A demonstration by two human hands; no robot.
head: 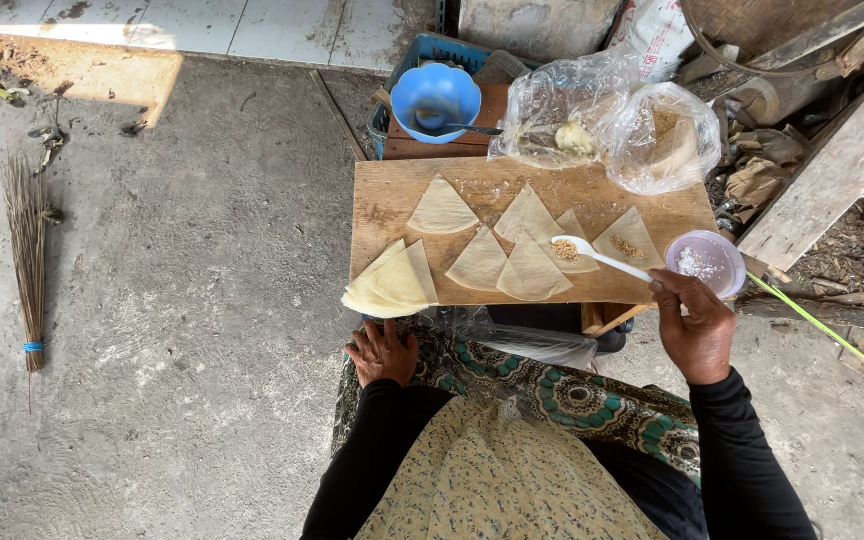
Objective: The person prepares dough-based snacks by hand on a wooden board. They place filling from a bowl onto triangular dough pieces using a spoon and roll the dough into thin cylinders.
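White plastic spoon (597, 257), carrying brown filling, is held in the right hand's (694, 330) closed grip above triangular pastry sheets (530, 272) near the wooden worktop's (377, 215) right edge. Left hand (383, 353) rests open on patterned fabric (542, 385). Clear plastic bags (607, 125) occupy the far edge, contents indistinct.

Wooden board (392, 200) lies far of the person's lap. On it: stack of wrappers (392, 285) at near-left corner; single wrappers (442, 210) spread across the middle and right. Spoon (592, 255) over the right-hand wrappers, held by right hand (694, 325) at board's near-right. Small bowl (709, 262) at right edge. Bags (607, 125) at far-right; bowl with spoon (435, 97) far-left, behind board. Left hand (382, 352) on lap, near of the stack. Broom (27, 260) on the ground, well left.
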